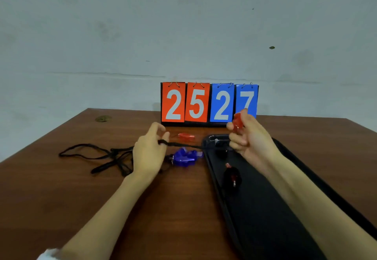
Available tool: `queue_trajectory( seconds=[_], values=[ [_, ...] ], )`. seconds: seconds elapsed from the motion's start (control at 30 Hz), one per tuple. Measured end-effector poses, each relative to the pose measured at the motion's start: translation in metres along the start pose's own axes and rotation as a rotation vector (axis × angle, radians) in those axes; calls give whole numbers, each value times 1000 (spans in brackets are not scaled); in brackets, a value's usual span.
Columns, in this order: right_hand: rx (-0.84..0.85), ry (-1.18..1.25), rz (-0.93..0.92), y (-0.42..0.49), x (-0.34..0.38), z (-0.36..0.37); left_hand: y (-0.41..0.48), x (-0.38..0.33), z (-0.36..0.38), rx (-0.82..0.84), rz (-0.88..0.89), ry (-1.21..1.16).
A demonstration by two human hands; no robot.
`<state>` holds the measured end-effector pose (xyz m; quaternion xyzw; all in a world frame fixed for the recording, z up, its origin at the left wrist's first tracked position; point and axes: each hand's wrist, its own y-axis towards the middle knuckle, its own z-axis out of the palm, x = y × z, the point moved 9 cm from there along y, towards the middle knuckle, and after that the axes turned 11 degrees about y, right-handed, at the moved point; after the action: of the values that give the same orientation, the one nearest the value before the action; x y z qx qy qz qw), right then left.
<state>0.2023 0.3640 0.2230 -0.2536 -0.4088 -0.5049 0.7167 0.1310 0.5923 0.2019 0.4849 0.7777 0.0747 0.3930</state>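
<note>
While the cord runs between the hands: I judge from my feed that a lanyard is being wound up for packing, and the job is partway through.
State of right hand (247, 137): fingers curled round the red whistle (237, 122), which is raised above the far end of the black case (265, 219), in front of the scoreboard (209, 103).
State of left hand (150, 149): fingers loosely curled, with the black cord (183, 146) hooked over the forefinger and drawn toward the right hand.
Done, as I read it: one dark wound bundle (232, 176) with red showing lies inside the black case.
Left to do: coil this cord and lay the red whistle in. The blue whistle (184, 156) and a second red one (186, 136) lie on the table (81, 188) just beside the case. The loose cords (91, 153) lie to the left of the left hand.
Unclear: whether the black cord is tied to the held whistle, since the right hand hides that.
</note>
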Motion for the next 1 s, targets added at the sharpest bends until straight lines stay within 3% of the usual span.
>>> queue_trajectory(
  seconds=[0.07,0.13,0.23,0.33,0.37,0.43,0.6,0.7,0.77,0.9,1.0],
  values=[
    [-59,-612,-197,-5,20,-5,5,13,-9,-77,-60,-24],
    [-119,-1062,-361,-7,33,-7,7,20,-12,-114,-102,-13],
    [-139,-1398,-382,-11,33,-6,12,29,-16,-142,-165,-68],
    [-253,-1559,-383,-14,43,-15,18,57,-16,-123,-389,-430],
    [-287,-1555,-395,-16,47,-18,18,64,-15,-114,-450,-554],
    [-306,-1418,-400,-17,49,-24,19,65,-13,-78,-452,-544],
    [-62,-654,-230,-9,23,-11,8,3,-15,-27,-74,-186],
    [84,-330,-110,-13,15,9,-8,-47,-23,-56,126,-251],
    [142,-227,-99,-13,20,24,-16,-84,-14,141,194,-486],
    [20,-313,-317,0,56,37,-32,-154,31,926,76,-918],
    [-64,-283,-368,15,77,39,-17,-166,44,1070,70,-843]
  ],
)
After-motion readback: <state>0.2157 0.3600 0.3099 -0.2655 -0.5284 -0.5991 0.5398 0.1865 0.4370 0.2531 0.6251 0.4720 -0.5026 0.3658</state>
